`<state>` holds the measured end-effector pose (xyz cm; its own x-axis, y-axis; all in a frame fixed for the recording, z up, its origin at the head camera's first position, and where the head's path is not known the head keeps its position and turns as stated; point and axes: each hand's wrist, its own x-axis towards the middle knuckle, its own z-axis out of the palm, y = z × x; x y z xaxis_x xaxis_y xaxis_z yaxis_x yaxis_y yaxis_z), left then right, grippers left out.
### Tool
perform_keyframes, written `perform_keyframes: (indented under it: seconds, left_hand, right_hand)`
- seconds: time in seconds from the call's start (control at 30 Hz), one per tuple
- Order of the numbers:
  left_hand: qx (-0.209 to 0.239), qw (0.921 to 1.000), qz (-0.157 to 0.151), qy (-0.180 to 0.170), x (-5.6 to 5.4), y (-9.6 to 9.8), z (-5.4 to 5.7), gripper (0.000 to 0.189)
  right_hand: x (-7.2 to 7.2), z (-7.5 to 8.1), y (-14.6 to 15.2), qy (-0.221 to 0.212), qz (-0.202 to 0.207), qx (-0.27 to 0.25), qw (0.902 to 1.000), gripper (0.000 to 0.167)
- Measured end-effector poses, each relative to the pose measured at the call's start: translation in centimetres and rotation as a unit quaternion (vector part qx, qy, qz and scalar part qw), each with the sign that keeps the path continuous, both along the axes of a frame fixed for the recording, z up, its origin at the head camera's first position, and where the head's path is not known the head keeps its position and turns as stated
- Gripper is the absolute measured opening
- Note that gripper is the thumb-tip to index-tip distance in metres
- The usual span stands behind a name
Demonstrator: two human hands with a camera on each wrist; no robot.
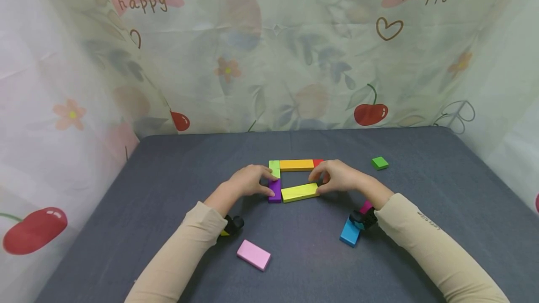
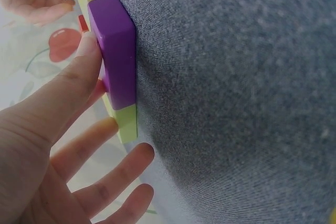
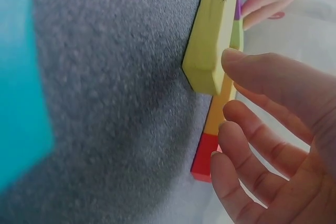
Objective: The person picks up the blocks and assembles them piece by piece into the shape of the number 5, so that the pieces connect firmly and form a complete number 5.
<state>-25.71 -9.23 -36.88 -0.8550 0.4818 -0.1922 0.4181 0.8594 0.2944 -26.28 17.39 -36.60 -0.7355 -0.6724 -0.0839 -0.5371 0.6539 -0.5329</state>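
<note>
In the head view, my left hand [image 1: 250,180] is at the left end of a block outline. Its thumb touches the purple block [image 2: 116,51], and the other fingers spread loosely beside a light green block [image 1: 274,167]. The purple block lies end to end with the light green one. My right hand [image 1: 340,175] is at the right end of a yellow block [image 1: 300,192]. There the thumb touches the yellow block's end while the remaining fingers bend loosely. This yellow block slants slightly, its left end beside the purple block.
Behind lie an orange block [image 1: 296,165] and a red block [image 3: 203,156], in line with each other. A green block [image 1: 380,163] sits at far right. Nearer are a pink block [image 1: 254,255] and a blue block [image 1: 350,233]. Magenta and yellow pieces show partly behind the wrists.
</note>
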Motion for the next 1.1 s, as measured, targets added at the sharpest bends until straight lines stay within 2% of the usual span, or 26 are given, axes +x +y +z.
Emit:
perform_keyframes:
  seconds: [0.17, 0.33, 0.7, 1.1]
  left_hand:
    - [-0.003, 1.0, 0.001, -0.002, 0.0, 0.0, 0.0, 0.049]
    - [-0.005, 1.0, 0.003, -0.003, 0.0, 0.1, 0.0, 0.048]
    - [-0.006, 1.0, 0.002, 0.0, 0.0, 0.1, 0.1, 0.049]
    - [-0.007, 1.0, 0.004, -0.004, 0.0, 0.1, 0.0, 0.049]
  right_hand:
    - [0.1, 0.3, 0.6, 0.015, 0.009, -0.014, 0.9998, 0.026]
    - [0.2, 0.7, 1.0, 0.002, -0.024, 0.006, 0.9997, 0.028]
    - [-0.2, 1.1, 3.5, 0.013, -0.062, -0.002, 0.998, 0.032]
    - [-0.9, 1.5, 8.9, 0.029, -0.159, -0.001, 0.9869, 0.034]
